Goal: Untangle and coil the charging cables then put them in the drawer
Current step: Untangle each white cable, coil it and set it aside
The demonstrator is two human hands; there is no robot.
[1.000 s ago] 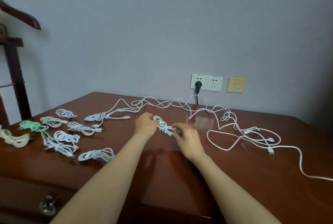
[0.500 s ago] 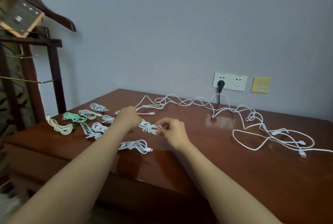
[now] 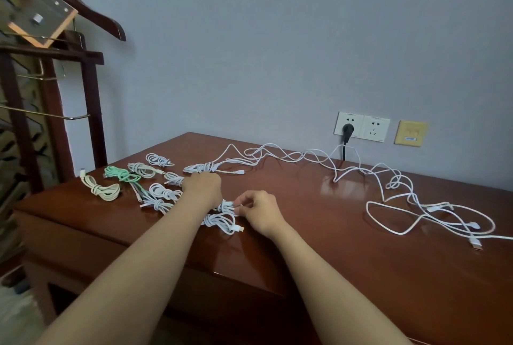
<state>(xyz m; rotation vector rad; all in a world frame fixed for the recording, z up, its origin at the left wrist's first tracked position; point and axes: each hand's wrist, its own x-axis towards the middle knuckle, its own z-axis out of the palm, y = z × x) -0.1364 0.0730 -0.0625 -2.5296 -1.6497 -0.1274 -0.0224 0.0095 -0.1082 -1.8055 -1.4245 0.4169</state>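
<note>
Both hands hold a small coiled white cable (image 3: pixel 227 206) low over the wooden dresser top (image 3: pixel 319 233). My left hand (image 3: pixel 202 188) grips its left end and my right hand (image 3: pixel 256 210) pinches its right end. Just below it lies another coiled white cable (image 3: pixel 220 221). Several more coiled cables lie to the left, among them a green one (image 3: pixel 120 174) and a cream one (image 3: pixel 102 190). A long tangle of loose white cables (image 3: pixel 402 192) stretches across the back and right of the top.
A black plug (image 3: pixel 347 130) sits in a white wall socket (image 3: pixel 361 129) behind the dresser, beside a yellow wall plate (image 3: pixel 410 133). A dark wooden valet stand (image 3: pixel 55 81) stands at the left. The dresser's front edge runs below my forearms.
My view has swung left and both hands have carried the coiled cable left, down toward the group of coiled cables.
</note>
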